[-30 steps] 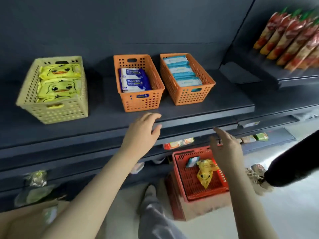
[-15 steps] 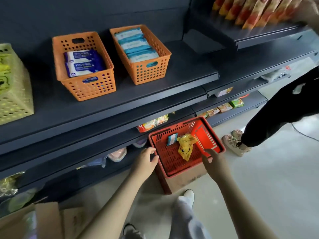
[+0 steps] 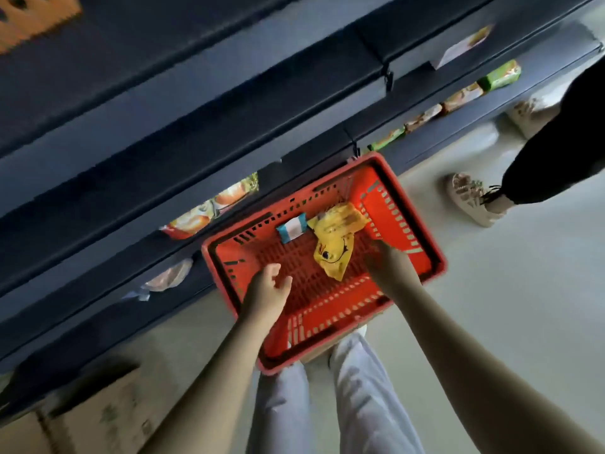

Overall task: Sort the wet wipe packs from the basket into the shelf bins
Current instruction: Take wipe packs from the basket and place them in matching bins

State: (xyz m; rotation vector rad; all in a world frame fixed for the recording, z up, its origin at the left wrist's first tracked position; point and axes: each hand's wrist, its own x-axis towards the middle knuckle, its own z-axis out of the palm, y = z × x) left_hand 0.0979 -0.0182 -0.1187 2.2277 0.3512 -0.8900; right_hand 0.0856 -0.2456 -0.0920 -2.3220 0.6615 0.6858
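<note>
Setting: dark shelving [image 3: 196, 126] at 12 o'clock.
Red basket [image 3: 386, 204]: holds yellow pack [image 3: 334, 247] and blue-white pack [image 3: 292, 228].
Hands: left hand [image 3: 268, 290] and right hand [image 3: 389, 270] relaxed, empty.
Advised grip: take yellow pack across its width from 3 o'clock.

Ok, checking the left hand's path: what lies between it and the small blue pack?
Only bare basket floor between the left hand and the blue pack, per the head view.

This looks like a shop aisle. Long dark metal shelves [image 3: 229, 103] run in tiers, their lower levels lined with packaged snacks [image 3: 212, 208] and green packets [image 3: 499, 73]. A red plastic shopping basket [image 3: 435, 257] sits in front of them above a pale smooth floor [image 3: 523, 306]. A cardboard carton [image 3: 98, 414] stands by the shelving, and an orange bin [image 3: 36, 18] sits on the top tier.
</note>
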